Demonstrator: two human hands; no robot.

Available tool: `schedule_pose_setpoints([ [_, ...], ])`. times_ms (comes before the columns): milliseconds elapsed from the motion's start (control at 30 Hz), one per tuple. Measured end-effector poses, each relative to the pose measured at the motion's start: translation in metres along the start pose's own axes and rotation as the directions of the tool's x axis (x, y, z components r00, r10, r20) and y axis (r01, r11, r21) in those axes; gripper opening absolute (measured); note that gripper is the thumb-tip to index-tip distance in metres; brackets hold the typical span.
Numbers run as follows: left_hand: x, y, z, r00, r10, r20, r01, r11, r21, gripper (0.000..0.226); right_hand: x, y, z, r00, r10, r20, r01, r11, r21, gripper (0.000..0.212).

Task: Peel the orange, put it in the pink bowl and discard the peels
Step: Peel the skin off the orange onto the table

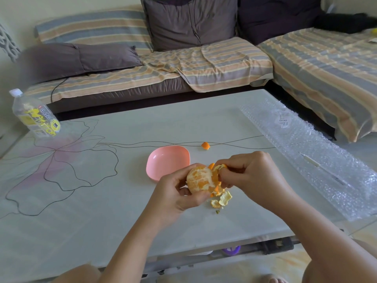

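My left hand (179, 193) grips a mostly peeled orange (199, 179) just above the table, with pale pith showing on its near side. My right hand (248, 170) pinches a strip of peel (219, 167) still attached at the orange's right side. The pink bowl (163, 162) sits empty on the table right behind the orange, partly hidden by my left hand's fingers. Loose peel pieces (223, 200) lie on the table under my hands. One small orange peel scrap (205, 145) rests farther back, to the right of the bowl.
The white table (102, 201) carries a flower drawing. A plastic bottle (33, 115) with a yellow label stands at its far left corner. Bubble wrap (306, 152) runs along its right edge. A striped sofa (183, 64) with dark cushions lies behind.
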State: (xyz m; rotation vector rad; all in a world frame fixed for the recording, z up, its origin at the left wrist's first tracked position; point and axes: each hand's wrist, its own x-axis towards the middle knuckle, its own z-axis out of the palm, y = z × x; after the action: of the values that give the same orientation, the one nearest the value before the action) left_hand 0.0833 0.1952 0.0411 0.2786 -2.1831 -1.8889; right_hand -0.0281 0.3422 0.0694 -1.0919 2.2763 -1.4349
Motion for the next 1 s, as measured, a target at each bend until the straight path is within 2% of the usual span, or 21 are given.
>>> schedule_pose_setpoints([
  [100, -0.001, 0.001, -0.001, 1.0, -0.012, 0.018, 0.013, 0.998, -0.061, 0.043, 0.002, -0.002, -0.001, 0.991, 0.124, 0.049, -0.129, 0.982, 0.138, 0.017],
  [267, -0.001, -0.001, -0.003, 0.999, -0.026, 0.02, 0.028, 0.994, -0.106, 0.044, 0.005, 0.0, 0.001, 0.976, 0.206, 0.072, -0.218, 0.943, 0.252, 0.022],
  [333, -0.001, -0.001, -0.003, 1.0, -0.029, 0.013, 0.03, 0.989, -0.142, 0.051, 0.008, 0.003, 0.003, 0.966, 0.245, 0.086, -0.258, 0.871, 0.418, 0.027],
  [433, -0.002, 0.002, -0.002, 0.999, -0.037, 0.005, 0.037, 0.98, -0.194, 0.059, 0.012, 0.007, 0.001, 0.953, 0.293, 0.083, -0.285, 0.763, 0.58, 0.018],
  [500, -0.001, 0.001, -0.003, 0.999, -0.047, -0.012, 0.043, 0.978, -0.205, 0.058, 0.015, 0.012, -0.001, 0.955, 0.293, 0.049, -0.275, 0.808, 0.522, 0.015],
  [567, 0.0, -0.003, -0.006, 0.997, -0.062, -0.054, 0.051, 0.981, -0.185, 0.057, 0.018, 0.018, -0.003, 0.954, 0.298, 0.011, -0.286, 0.904, 0.318, 0.011],
  [633, 0.002, -0.009, -0.01, 0.989, -0.079, -0.126, 0.061, 0.987, -0.146, 0.058, 0.02, 0.025, -0.004, 0.952, 0.307, -0.001, -0.304, 0.946, 0.115, 0.01],
  [867, 0.005, -0.018, -0.013, 0.95, -0.043, -0.308, 0.066, 0.996, 0.065, 0.049, 0.03, 0.05, 0.002, 0.92, 0.387, 0.057, -0.372, 0.91, -0.182, 0.007],
  [1000, 0.015, -0.016, -0.02, 0.891, -0.017, -0.454, 0.112, 0.976, 0.184, 0.043, 0.033, 0.062, 0.014, 0.904, 0.423, 0.06, -0.395, 0.882, -0.258, 0.022],
])
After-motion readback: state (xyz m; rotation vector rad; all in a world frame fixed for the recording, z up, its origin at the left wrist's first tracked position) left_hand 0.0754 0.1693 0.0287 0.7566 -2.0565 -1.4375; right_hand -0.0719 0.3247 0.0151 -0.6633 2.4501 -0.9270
